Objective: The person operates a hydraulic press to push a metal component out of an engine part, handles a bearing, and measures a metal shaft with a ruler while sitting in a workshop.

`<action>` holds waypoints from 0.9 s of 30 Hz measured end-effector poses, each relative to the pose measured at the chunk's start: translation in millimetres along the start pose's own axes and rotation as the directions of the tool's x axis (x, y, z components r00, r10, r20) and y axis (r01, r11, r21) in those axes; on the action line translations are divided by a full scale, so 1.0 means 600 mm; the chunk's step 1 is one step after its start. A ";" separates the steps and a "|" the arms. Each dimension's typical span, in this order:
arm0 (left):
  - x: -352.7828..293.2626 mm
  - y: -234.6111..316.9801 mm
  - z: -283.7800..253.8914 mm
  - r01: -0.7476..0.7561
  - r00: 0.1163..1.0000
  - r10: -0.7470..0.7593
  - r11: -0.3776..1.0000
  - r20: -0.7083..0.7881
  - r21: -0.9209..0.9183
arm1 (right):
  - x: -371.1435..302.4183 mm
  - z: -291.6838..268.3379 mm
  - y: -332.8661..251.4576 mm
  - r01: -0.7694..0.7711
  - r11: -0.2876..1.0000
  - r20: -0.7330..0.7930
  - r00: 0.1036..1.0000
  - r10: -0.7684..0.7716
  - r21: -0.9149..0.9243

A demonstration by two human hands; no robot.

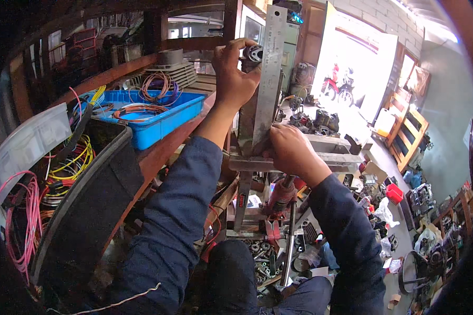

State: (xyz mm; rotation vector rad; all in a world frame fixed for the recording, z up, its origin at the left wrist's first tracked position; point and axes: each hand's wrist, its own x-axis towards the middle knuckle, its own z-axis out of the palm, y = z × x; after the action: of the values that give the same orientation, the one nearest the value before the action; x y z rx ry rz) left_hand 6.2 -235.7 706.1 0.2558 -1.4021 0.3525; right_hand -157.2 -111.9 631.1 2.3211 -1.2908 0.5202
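A long steel ruler (270, 68) stands nearly upright in front of me, flat along a grey metal post (246, 123). High up, my left hand (234, 79) is closed round a round metal part with a hollow end (254, 53), beside the ruler's upper half. My right hand (294, 149) is closed at the ruler's lower end, just above a metal crossbar (320, 163); its fingertips are partly hidden. Below the crossbar is a red bottle jack (282, 198) within the metal frame, with a long metal rod (290, 236) slanting down beside it.
Left, a blue tray (165, 118) holds coiled wires, next to a black bin (89, 205) of coloured wires. Metal parts (265, 260) litter the floor by my knees. More clutter, a red container (394, 193) and a wooden pallet (410, 134) lie right. Motorcycles (339, 86) stand beyond the doorway.
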 end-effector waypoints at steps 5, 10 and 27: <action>0.004 0.003 -0.002 -0.005 1.000 0.005 1.000 0.001 0.018 | 0.004 0.000 -0.009 0.034 0.999 -0.033 0.999 -0.035 -0.026; 0.001 0.004 -0.002 0.059 0.998 -0.059 0.998 -0.021 -0.014 | 0.014 0.012 -0.012 0.011 0.999 0.019 1.000 -0.012 0.046; 0.003 0.000 0.002 0.020 0.999 -0.021 0.999 -0.034 -0.030 | 0.012 0.003 -0.018 -0.044 0.999 0.067 0.997 0.042 0.031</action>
State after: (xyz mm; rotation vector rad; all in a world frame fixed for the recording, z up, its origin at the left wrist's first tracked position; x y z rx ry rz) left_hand 5.1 -236.1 707.9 0.2389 -1.3687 0.3173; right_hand -144.2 -112.6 631.5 2.3601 -1.3749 0.4858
